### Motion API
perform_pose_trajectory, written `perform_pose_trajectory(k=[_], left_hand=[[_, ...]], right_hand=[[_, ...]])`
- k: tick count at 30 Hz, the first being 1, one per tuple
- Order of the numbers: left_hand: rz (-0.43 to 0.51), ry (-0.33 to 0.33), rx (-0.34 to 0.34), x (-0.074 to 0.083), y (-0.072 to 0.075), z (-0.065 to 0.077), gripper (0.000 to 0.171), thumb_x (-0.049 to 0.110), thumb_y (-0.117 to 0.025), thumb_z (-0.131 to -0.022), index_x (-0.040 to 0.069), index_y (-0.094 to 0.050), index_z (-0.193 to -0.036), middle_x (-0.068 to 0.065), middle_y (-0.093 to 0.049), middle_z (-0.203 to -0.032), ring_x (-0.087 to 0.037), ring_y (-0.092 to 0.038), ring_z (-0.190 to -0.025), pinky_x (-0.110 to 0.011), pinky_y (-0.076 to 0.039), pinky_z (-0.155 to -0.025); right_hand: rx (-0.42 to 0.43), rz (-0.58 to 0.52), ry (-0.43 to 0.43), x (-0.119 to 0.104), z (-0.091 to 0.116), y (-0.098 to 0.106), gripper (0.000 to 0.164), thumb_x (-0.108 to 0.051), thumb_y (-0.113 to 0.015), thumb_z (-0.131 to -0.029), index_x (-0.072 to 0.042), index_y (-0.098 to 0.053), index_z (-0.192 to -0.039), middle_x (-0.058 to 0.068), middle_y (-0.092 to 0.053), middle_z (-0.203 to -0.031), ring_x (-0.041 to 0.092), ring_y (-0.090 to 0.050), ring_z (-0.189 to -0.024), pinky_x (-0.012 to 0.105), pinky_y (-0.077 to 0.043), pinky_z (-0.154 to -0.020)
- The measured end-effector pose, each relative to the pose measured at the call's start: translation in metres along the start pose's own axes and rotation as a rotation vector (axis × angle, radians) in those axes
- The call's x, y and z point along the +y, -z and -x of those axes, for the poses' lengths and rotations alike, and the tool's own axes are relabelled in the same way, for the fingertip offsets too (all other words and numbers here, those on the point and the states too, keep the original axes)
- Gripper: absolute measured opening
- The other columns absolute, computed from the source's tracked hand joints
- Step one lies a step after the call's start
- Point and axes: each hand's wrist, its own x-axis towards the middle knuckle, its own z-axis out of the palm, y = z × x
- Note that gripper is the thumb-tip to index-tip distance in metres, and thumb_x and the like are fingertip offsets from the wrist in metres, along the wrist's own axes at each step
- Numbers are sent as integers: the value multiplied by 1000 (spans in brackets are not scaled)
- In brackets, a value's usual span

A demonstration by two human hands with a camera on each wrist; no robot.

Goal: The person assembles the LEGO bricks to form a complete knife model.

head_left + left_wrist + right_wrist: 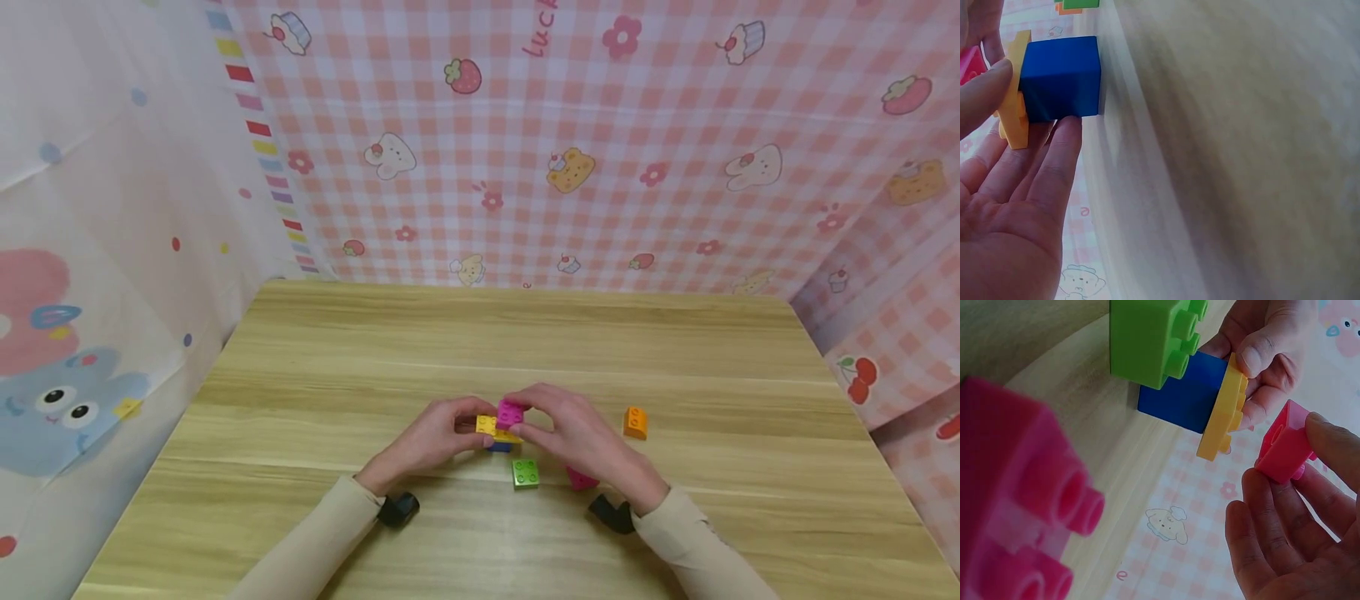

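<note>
A thin yellow brick (486, 424) lies on top of a blue block (1061, 78), which stands on the table. My left hand (427, 437) grips this pair from the left, thumb at the yellow brick and fingers against the far side. Between the thumb and fingers of my right hand (573, 425) is a small pink block (1286, 440). It is held above the studs of the yellow brick, and the right wrist view shows a gap between them.
Nearer to me than the blue block sits a green block (526, 473) with studs up. Another pink block (582, 477) is partly hidden beneath my right wrist. Farther right stands an orange block (635, 423). Patterned cloth (525, 225) hangs behind the wooden table (360, 333).
</note>
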Motion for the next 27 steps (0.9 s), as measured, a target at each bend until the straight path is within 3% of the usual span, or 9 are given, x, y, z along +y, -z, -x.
perform_pose_trajectory(k=[9, 19, 27], left_hand=[[-7, 8, -2, 2, 1, 0, 31, 12, -74, -98, 4, -68, -127, -8, -70, -126, -24, -67, -117, -36, -55, -102], [59, 15, -31, 4, 1, -1, 31, 5, -73, -97, 2, -66, -127, -12, -68, -127, -28, -67, -120, -30, -55, -100], [42, 37, -32, 5, 4, -1, 33, 8, -75, -95, 3, -67, -127, -10, -69, -126, -28, -67, -119, -33, -55, -101]], right_hand=[[-19, -4, 7, 1, -3, -5, 35, -25, -76, -97, -15, -70, -130, -3, -71, -120, 13, -67, -107, 40, -59, -93], [-47, -40, 21, 6, -3, -10, 34, -21, -74, -98, -13, -69, -131, -2, -71, -120, 14, -66, -107, 43, -59, -93], [-59, 4, 4, 5, -5, -13, 36, -23, -75, -98, -15, -69, -133, -3, -71, -123, 12, -66, -109, 39, -58, -94]])
